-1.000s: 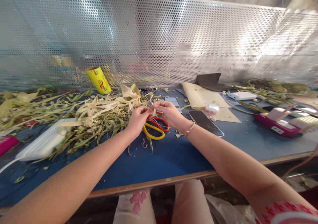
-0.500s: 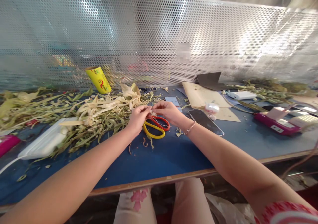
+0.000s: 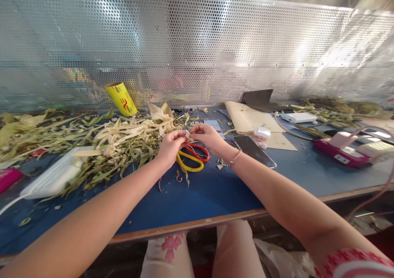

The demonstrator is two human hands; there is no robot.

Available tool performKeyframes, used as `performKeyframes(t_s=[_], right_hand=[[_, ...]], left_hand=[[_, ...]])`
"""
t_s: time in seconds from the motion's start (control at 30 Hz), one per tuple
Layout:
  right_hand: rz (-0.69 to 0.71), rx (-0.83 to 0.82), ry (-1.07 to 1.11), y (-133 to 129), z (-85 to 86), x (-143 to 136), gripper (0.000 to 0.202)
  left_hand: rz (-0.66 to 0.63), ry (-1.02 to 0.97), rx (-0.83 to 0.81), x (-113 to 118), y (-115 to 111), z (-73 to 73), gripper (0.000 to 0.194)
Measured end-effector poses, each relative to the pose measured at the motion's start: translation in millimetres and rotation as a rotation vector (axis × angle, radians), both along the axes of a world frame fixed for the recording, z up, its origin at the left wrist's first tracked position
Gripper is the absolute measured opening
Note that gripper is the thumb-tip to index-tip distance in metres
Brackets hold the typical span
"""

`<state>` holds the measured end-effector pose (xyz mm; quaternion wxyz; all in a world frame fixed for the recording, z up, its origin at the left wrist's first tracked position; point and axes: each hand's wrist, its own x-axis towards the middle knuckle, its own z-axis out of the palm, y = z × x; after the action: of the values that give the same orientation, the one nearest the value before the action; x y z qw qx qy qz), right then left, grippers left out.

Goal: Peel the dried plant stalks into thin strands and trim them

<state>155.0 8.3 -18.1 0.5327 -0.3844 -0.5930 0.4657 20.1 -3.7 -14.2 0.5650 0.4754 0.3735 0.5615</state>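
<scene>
My left hand (image 3: 172, 146) and my right hand (image 3: 207, 137) meet over the blue table. Their fingertips pinch a small pale piece (image 3: 188, 135) between them, too small to name surely; it looks like a dry plant scrap. Just under the hands lie scissors with one yellow and one red handle loop (image 3: 192, 168); their blades are hidden. Close to my left hand spreads a heap of dried leaves and stalks (image 3: 123, 146). A small printed card (image 3: 214, 126) lies beyond my right hand.
A yellow cardboard tube (image 3: 121, 99) leans by the perforated metal panel (image 3: 191, 44). Left is a white box-like object with a cord (image 3: 57, 177). Toward the right are a phone (image 3: 254, 150), brown paper (image 3: 243, 118), a magenta power strip (image 3: 341, 152) and more dried stalks.
The pale piece shows more between the fingertips, and the fingers of my right hand have shifted slightly. Everything else lies as before, apart from a small camera shift.
</scene>
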Motion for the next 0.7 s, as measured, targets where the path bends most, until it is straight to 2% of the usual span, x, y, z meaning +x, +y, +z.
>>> performKeyframes(t_s=[0.5, 0.7], right_hand=[[0.004, 0.007, -0.016, 0.8, -2.4, -1.3, 0.015], [0.090, -0.122, 0.185, -5.9, 4.5, -3.5, 0.021]], left_hand=[[0.053, 0.147, 0.066, -3.6, 4.9, -3.9, 0.023], [0.076, 0.074, 0.083, -2.6, 3.2, -1.4, 0.022]])
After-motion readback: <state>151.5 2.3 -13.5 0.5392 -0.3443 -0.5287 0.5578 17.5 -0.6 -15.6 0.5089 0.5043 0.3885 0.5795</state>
